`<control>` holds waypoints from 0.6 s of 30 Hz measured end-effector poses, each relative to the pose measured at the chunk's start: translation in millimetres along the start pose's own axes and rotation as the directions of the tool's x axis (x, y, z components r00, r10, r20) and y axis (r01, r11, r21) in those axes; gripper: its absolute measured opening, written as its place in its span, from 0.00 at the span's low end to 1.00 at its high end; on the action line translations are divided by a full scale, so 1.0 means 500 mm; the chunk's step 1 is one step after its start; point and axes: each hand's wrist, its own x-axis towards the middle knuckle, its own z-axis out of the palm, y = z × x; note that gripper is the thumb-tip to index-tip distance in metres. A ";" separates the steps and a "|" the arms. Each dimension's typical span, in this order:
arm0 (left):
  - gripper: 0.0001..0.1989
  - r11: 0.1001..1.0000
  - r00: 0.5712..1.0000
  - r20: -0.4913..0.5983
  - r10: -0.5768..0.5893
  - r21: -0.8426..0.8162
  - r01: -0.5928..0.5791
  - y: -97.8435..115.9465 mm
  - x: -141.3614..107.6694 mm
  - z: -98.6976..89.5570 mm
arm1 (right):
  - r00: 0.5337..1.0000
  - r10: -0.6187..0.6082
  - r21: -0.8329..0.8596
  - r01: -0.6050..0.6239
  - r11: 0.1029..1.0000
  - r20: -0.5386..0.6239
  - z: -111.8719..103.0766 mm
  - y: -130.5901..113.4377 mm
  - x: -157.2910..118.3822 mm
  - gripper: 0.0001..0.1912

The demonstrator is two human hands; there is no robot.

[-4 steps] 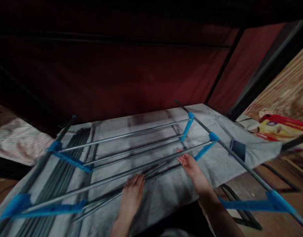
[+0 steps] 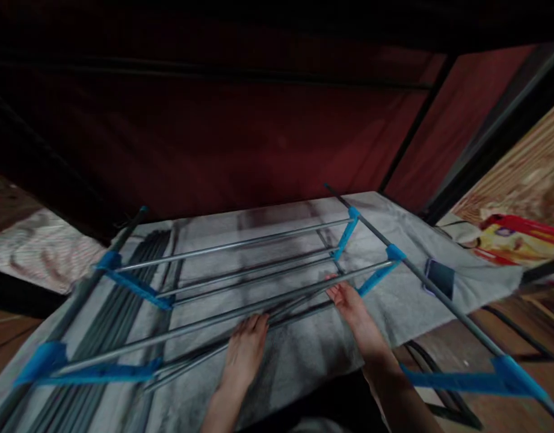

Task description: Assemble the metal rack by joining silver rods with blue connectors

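Observation:
A frame of grey metal tubes (image 2: pixel 240 245) joined by blue plastic brackets (image 2: pixel 136 290) lies across a light grey cloth (image 2: pixel 299 355). Around the lower tubes near the middle, my left hand (image 2: pixel 248 347) has its fingers closed, back of the hand up. One loose tube (image 2: pixel 190 364) runs slantwise under that hand toward my right hand (image 2: pixel 346 302). The right hand's fingers are curled at the tubes beside the right-hand blue bracket (image 2: pixel 375 278), pinching the slanting tube's end. The fingertips of both hands are partly hidden by the tubes.
A bundle of grey tubes (image 2: pixel 109 325) lies on the cloth at the left. A dark phone (image 2: pixel 440 278) rests at the right, near a red and yellow package (image 2: pixel 520 239). Dark red panels (image 2: pixel 258 144) stand behind. Another blue bracket (image 2: pixel 470 382) is at the lower right.
The whole view has shifted slightly, so things appear a little farther right. Both hands keep nearly the same place on the tubes.

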 end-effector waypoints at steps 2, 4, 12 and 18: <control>0.19 1.000 1.000 0.012 0.009 -0.001 -0.009 0.000 0.008 -0.001 | 1.000 -0.026 -0.034 0.027 0.999 0.014 -0.012 0.004 0.003 0.11; 0.19 1.000 1.000 0.026 0.014 -0.002 -0.014 0.000 0.015 -0.004 | 0.999 -0.038 -0.049 0.038 0.998 0.008 -0.027 0.009 0.010 0.10; 0.20 0.999 0.998 0.053 0.040 -0.019 -0.039 0.009 0.032 0.005 | 0.998 -0.061 -0.042 0.063 0.997 0.031 -0.069 0.022 0.023 0.07; 0.19 0.999 1.000 0.010 0.030 -0.035 -0.029 0.000 0.026 0.023 | 0.993 -0.105 -0.008 0.106 0.994 0.048 -0.070 0.025 0.017 0.08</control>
